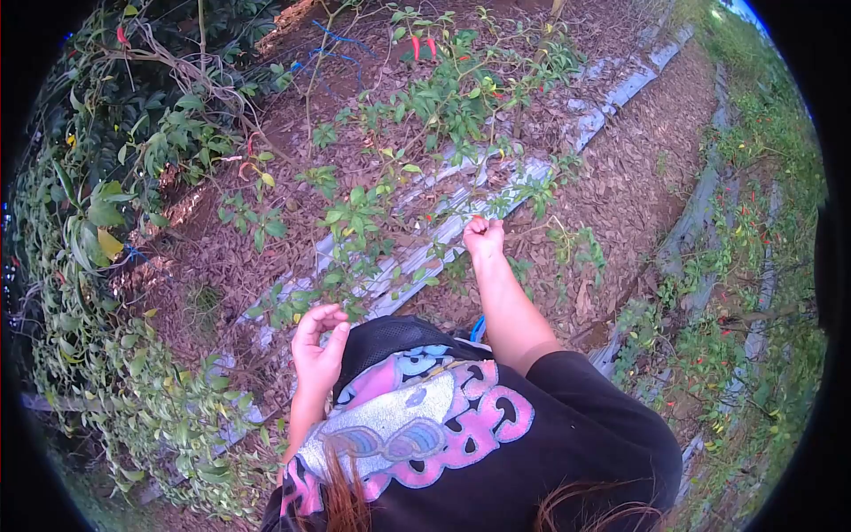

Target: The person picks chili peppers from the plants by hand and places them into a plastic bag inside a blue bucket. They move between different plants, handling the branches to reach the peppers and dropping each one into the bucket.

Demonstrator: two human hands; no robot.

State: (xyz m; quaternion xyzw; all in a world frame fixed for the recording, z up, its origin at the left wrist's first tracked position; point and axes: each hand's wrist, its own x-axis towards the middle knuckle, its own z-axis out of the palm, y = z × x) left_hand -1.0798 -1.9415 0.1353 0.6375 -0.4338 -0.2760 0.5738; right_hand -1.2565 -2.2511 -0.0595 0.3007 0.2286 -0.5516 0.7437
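Note:
My right hand [485, 239] is stretched forward over the plant row, its fingers closed in a pinch. A bit of a red chili pepper [479, 217] shows at the fingertips; the rest is hidden by the hand. Green chili leaves [534, 193] lie just beyond it. My left hand [319, 344] is raised near my body, fingers loosely bent and thumb apart, with nothing visible in it. It is beside a dark mesh cap or bag [390, 335] in front of my shirt. Leafy chili stems [355, 213] stand ahead of the left hand.
Two red chilies [424, 48] hang on a plant farther ahead. Silver plastic mulch [425, 257] runs diagonally through dry leaves. Dense plants [160, 390] stand on the left, with more chili plants [753, 222] on the right. Blue string [332, 53] lies among branches at upper left.

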